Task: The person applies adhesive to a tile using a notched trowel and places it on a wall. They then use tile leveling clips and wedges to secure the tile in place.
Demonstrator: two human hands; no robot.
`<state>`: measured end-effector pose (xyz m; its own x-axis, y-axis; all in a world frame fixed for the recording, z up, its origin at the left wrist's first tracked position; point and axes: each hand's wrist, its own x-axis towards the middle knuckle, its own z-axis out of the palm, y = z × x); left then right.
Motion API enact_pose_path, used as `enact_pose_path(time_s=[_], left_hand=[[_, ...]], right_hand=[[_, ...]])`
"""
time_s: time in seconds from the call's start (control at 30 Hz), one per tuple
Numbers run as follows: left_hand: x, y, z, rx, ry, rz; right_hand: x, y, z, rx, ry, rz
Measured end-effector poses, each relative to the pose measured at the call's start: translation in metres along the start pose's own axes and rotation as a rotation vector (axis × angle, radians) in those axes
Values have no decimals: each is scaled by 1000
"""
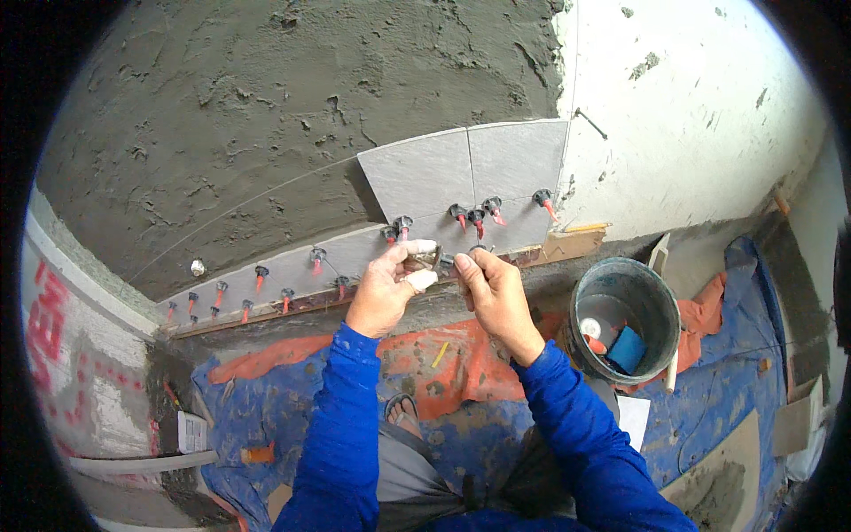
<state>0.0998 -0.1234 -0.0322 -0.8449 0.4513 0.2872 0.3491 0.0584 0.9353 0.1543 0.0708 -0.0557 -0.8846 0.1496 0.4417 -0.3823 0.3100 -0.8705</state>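
Mid-frame, my left hand (383, 288) and right hand (493, 288) fingers pinch a tile-levelling clip (430, 260): light, stiff plastic, grip its body.

Sleeves: long, bright blue, snug knit fabric, reaching to both wrists, creased at the elbows.
Left hand (383, 288): bare, no glove, ring or watch visible.
Right hand (493, 293): bare, no glove, ring or watch visible.
Legs: grey trousers (412, 483).
Foot: dark sandal (403, 412), strapped, toes exposed.
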Motion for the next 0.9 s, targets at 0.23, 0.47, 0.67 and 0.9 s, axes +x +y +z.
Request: enact_pose_path(time_s=[0.23, 0.47, 0.67, 0.9], left_hand=[[1, 6, -1, -48, -3, -231], [-3, 14, 8, -55, -52, 48], [-4, 11, 12, -123, 2, 46], [0, 2, 15, -221, 256, 140]], right_hand=[[3, -1, 6, -120, 92, -296], [5, -1, -12, 844, -280, 392], [7, -7, -6, 756, -205, 299], [1, -19, -7, 185, -128, 64]])
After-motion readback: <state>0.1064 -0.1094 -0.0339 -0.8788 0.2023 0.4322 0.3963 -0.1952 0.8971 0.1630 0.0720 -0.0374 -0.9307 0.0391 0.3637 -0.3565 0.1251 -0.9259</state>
